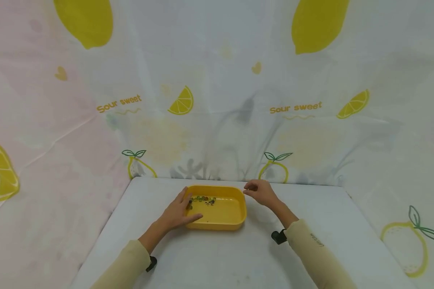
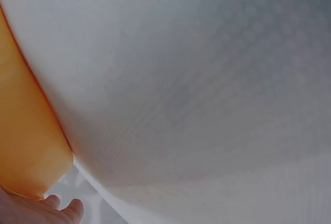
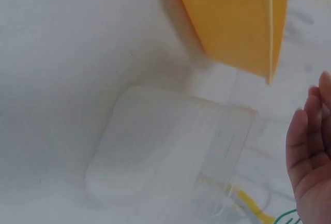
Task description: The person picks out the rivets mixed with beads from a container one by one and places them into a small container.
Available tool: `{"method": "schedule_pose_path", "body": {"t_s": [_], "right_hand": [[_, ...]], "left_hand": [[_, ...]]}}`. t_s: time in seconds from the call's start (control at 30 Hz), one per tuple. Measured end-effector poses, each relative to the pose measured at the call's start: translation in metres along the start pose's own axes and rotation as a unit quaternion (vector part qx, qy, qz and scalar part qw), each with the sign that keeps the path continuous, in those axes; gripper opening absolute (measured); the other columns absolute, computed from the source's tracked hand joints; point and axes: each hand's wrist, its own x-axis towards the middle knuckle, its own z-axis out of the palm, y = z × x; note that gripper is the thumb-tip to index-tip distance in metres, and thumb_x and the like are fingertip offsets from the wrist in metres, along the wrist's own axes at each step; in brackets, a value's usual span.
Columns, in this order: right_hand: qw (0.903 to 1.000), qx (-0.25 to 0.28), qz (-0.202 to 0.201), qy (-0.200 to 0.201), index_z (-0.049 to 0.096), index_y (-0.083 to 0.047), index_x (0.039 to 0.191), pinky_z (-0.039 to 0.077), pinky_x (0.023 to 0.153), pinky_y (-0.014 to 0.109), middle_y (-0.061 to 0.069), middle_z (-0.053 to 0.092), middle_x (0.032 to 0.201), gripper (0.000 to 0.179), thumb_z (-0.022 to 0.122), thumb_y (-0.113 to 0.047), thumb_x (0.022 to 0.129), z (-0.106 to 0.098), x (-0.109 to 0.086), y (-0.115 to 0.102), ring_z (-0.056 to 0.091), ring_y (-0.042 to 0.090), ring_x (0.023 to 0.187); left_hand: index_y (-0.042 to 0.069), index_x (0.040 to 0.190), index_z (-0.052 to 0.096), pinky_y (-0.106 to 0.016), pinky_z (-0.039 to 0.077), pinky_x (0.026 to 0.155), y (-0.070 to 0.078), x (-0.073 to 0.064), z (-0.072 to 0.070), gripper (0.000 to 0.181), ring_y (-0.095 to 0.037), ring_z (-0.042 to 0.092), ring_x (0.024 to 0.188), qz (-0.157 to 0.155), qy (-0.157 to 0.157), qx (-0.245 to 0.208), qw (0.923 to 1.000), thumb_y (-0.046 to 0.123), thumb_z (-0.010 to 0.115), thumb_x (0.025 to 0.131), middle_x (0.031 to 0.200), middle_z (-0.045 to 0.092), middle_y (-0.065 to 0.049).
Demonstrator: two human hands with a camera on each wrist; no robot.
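A shallow yellow tray [image 1: 220, 213] sits on the white table, with several glass marbles [image 1: 201, 198] along its back left and a few small shiny pieces [image 1: 208, 203] beside them. My left hand [image 1: 177, 210] rests on its left rim, fingers and thumb spread. Past the tray's right rim, my right hand [image 1: 262, 193] hovers with thumb and fingertips together, and a tiny object shows between them; its kind is too small to tell. In the right wrist view, a clear plastic box [image 3: 155, 146] stands near the yellow tray [image 3: 235, 22], below the right hand [image 3: 313, 151].
The white table [image 1: 209, 261] ends at the back against a hanging cloth [image 1: 217, 136] printed with lemons. More of this cloth hangs at both sides. Each wrist wears a small black device [image 1: 279, 237].
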Motion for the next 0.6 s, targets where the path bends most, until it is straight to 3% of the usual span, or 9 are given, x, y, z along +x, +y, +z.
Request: {"method": "schedule_pose_path", "body": {"t_s": [0.37,0.6], "right_hand": [[0.9995,-0.015,-0.014,0.023,0.074,-0.006,0.093,0.054,0.070,0.027,0.005,0.073,0.086,0.011,0.076,-0.014,0.086,-0.024,-0.017,0.028,0.065,0.015,0.077],[0.9993,0.009,0.028,0.022,0.072,-0.002,0.097,0.055,0.063,0.027,0.011,0.073,0.088,0.014,0.074,-0.013,0.089,-0.032,-0.027,0.039,0.069,0.024,0.073]], "left_hand": [[0.004,0.156,0.026,-0.054,0.029,0.117,-0.002,-0.001,0.002,0.104,-0.039,0.024,0.149,-0.006,-0.006,-0.008,0.9999,0.070,0.060,0.084,0.167,0.007,-0.015],[0.003,0.156,0.026,-0.055,0.028,0.117,-0.001,0.000,0.000,0.104,-0.039,0.023,0.149,0.000,0.000,-0.013,0.9999,0.070,0.060,0.084,0.167,0.007,-0.016]]}}
